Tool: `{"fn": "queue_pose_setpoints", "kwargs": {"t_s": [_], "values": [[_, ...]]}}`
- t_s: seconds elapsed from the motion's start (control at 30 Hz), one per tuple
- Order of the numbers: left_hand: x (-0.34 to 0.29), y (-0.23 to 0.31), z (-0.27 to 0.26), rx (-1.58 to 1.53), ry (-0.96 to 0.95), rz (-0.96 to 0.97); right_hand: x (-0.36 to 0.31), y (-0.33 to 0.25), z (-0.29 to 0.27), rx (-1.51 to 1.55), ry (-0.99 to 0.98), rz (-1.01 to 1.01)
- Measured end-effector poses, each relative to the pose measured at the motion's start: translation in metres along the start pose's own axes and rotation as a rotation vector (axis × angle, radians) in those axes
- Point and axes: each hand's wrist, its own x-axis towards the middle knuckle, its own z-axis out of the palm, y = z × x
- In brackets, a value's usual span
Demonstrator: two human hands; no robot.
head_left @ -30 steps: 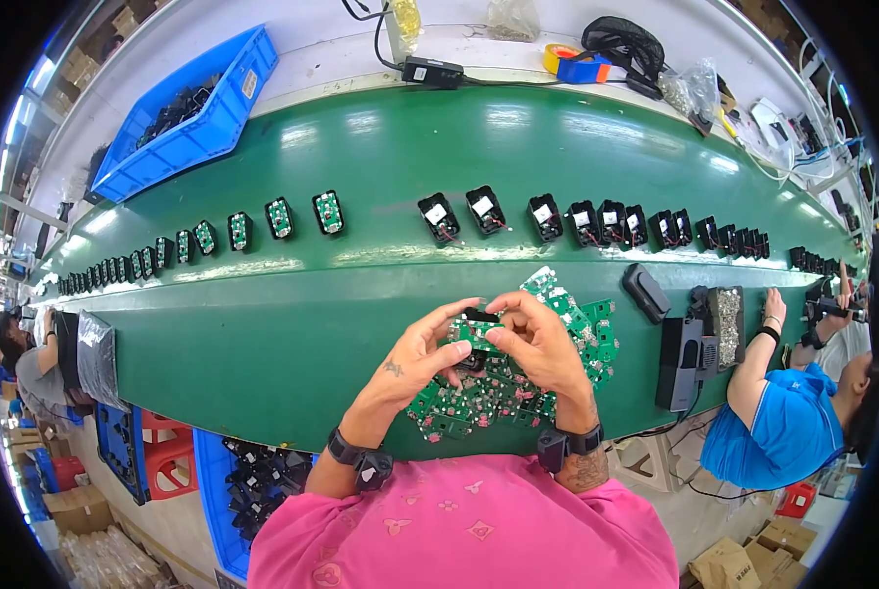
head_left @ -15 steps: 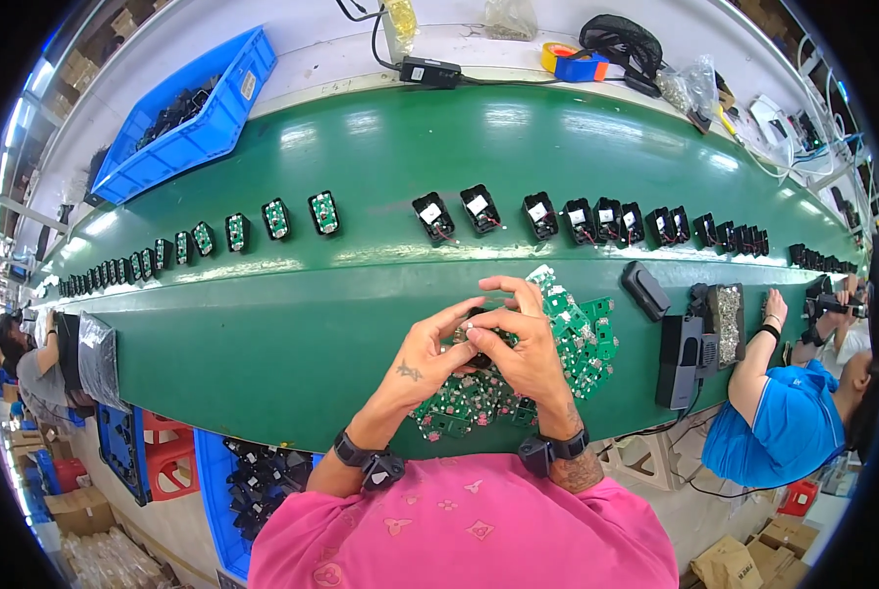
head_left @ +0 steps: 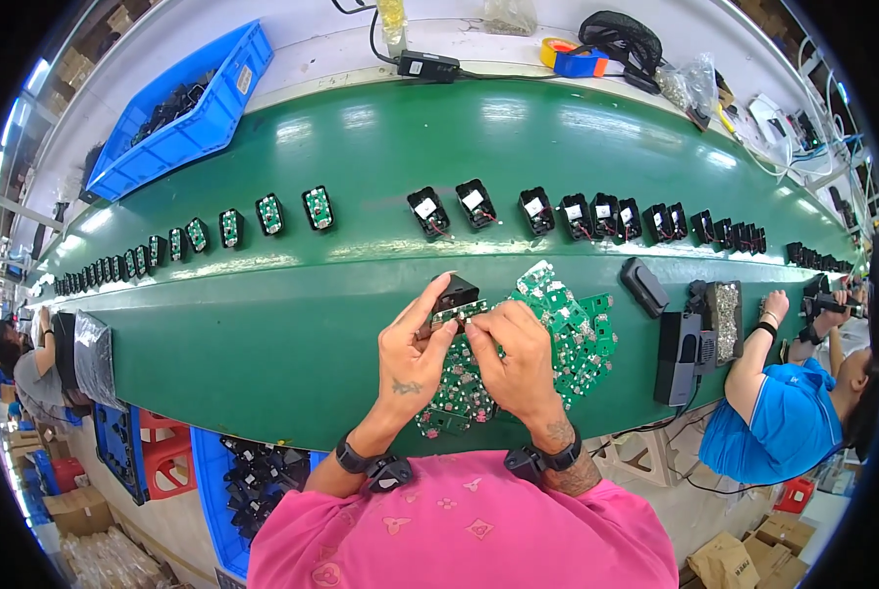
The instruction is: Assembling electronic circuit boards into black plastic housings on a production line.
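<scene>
My left hand is closed around a small black plastic case, tilted above the near part of the bench. A green circuit board sits at the case's near side, between my two hands. My right hand pinches at the right end of that board, and its fingertips hide the exact spot. Beneath and beside my hands spreads a heap of loose green circuit boards.
Black cases with boards line the left; open cases with white parts line the right. A blue bin stands far left. A dark box-shaped device and a black case lie right. Co-workers sit at both sides.
Both hands have turned, and the black case and board between them now show plainly. My right fingers have shifted to the board's end. The view has moved slightly.
</scene>
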Motion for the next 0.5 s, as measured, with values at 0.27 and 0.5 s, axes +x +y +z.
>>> {"fn": "queue_pose_setpoints", "kwargs": {"t_s": [0.27, 0.5], "values": [[0.002, 0.010, -0.004, 0.145, -0.109, 0.020, 0.004, 0.007, -0.013, 0.021, -0.176, 0.007], [0.001, 0.009, 0.000, 0.138, -0.130, -0.003, 0.004, 0.007, -0.019, 0.081, -0.231, 0.066]]}}
